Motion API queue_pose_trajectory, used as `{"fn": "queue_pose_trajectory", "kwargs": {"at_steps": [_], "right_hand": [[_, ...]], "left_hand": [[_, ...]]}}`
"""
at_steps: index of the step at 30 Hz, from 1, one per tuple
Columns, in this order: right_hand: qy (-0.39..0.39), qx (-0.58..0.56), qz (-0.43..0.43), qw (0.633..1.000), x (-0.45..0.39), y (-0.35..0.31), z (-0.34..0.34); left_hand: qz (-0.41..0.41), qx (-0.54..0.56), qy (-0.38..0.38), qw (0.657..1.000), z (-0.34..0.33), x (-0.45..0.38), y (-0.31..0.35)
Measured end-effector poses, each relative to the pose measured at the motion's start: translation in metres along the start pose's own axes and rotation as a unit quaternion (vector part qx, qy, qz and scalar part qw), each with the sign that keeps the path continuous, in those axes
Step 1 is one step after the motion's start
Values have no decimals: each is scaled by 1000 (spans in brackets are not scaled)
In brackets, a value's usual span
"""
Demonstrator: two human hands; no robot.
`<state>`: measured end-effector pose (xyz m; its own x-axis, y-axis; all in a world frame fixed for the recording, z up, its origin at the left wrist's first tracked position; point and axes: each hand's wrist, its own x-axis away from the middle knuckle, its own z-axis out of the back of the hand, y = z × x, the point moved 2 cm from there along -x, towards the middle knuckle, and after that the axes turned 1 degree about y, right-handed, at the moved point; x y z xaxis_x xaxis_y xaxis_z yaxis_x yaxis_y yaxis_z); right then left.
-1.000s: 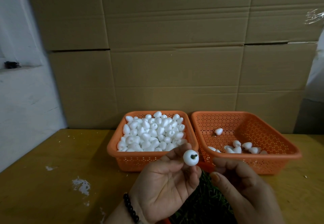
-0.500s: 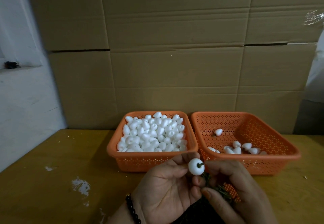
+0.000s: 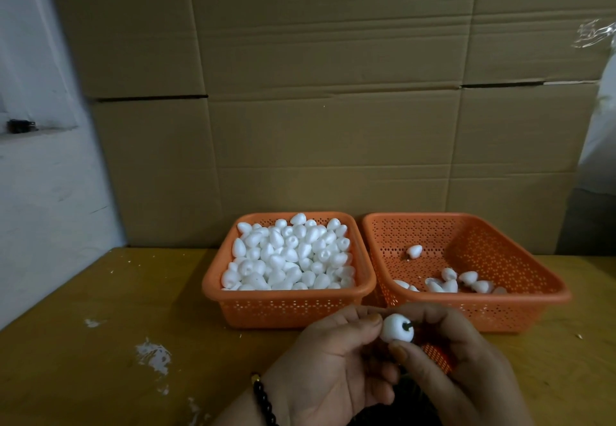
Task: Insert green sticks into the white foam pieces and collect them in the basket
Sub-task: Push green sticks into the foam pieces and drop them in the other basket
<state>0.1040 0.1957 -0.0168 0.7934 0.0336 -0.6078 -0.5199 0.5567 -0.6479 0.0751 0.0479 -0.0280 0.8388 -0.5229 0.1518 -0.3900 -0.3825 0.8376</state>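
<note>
Head | yellow table (image 3: 100,292), cardboard wall (image 3: 333,92) | both hands' fingers (image 3: 396,349) pinching foam piece (image 3: 395,327)

White foam piece (image 3: 396,328) pinched in front of baskets, dark green stick (image 3: 407,326) poking from its right side.

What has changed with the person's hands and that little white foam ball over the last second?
The right hand, apart from the round white foam piece a second ago, has closed in from the right and now pinches the dark green stick at its hole. The left hand carried the piece slightly lower and rightward, still gripping it. Both perforated orange plastic baskets, the full one and the nearly empty one, stayed put.
</note>
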Motion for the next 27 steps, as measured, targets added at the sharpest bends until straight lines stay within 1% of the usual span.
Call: {"fn": "queue_pose_trajectory", "kwargs": {"at_steps": [1,2,3,4,5,7,8,11,14,16,18,20,22,23,24,25,26,27], "right_hand": [[-31,-92,-34,995,7,-2,-6],[-10,-82,-64,995,-3,0,6],[-1,-74,-71,995,-8,5,8],[-10,-47,-91,995,-15,6,9],[10,-33,-103,994,-26,14,11],[30,68,-97,993,-51,37,24],[22,129,-107,986,-63,48,28],[-65,279,-108,952,-89,82,30],[-148,344,-172,911,-105,105,32],[-167,352,-208,897,-110,112,31],[-166,370,-215,889,-110,110,29],[-109,382,-186,899,-105,99,30],[-30,356,-120,926,-90,80,32],[-12,334,-78,939,-79,68,31],[-24,312,-41,949,-67,53,29],[-57,298,-10,953,-54,41,28],[-110,297,3,948,-42,32,26],[-176,306,6,936,-31,27,21]], "left_hand": [[-12,-11,27,999,-1,-1,0],[-26,-17,54,998,-1,-2,0],[-40,-17,79,996,-1,-2,2],[-51,-11,99,994,0,-2,4],[-57,-2,114,992,1,-2,5],[-58,10,132,990,3,-2,8],[-58,9,135,989,4,-1,9],[-65,-20,132,989,4,-1,9],[-72,-52,131,987,5,-2,8],[-71,-62,130,987,5,-3,7],[-69,-69,131,987,6,-3,6],[-70,-82,131,985,9,-2,8],[-86,-110,128,982,15,-2,18],[-103,-133,127,977,20,-2,27],[-124,-165,134,969,26,-4,39],[-145,-208,151,955,34,-7,52],[-164,-264,175,934,41,-11,65],[-177,-335,202,903,49,-16,77]]}}
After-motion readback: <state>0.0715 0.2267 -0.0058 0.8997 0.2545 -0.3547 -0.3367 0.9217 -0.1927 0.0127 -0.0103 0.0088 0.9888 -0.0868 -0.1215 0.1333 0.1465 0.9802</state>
